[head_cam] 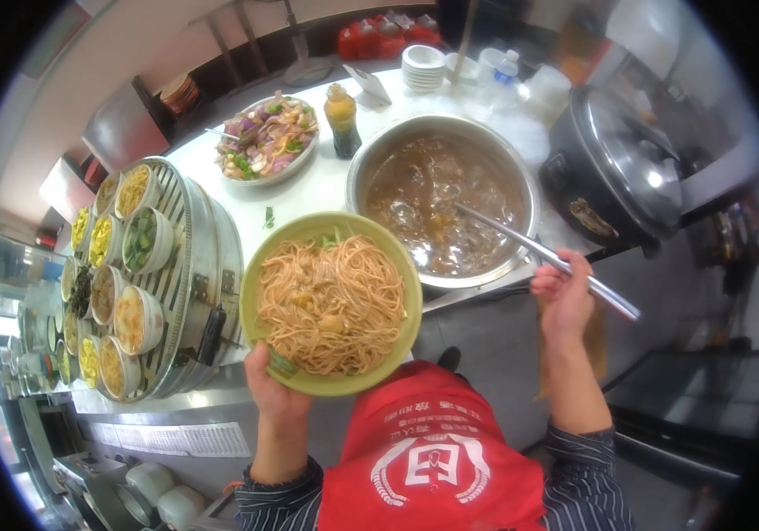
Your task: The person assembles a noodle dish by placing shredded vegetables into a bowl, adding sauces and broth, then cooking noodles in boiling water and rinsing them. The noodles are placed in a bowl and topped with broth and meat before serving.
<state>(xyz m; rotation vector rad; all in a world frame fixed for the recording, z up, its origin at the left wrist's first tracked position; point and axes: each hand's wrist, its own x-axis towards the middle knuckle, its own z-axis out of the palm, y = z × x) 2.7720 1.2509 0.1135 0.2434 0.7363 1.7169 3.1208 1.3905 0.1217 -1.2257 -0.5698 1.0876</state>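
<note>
My left hand (276,388) grips the lower left rim of a yellow-green bowl (412,312), its thumb over the edge. Brown noodles (329,299) fill the bowl, with chunks of sauce on top and green leaves at the sides. My right hand (566,292) is closed around the metal handle (528,245) of a utensil that dips into brown, glossy broth (445,192). The utensil's far end is hidden under the liquid. That broth sits in a wide stainless steel pot (526,166), just beyond the bowl, whose rim overlaps the pot's near left edge in view.
At left, a round slatted steamer (180,265) carries several small bowls of toppings (143,239). Behind stand a dish of chopped onions (270,143), a sauce bottle (341,119) and stacked white bowls (422,70). A lidded black cooker (608,166) is right of the pot.
</note>
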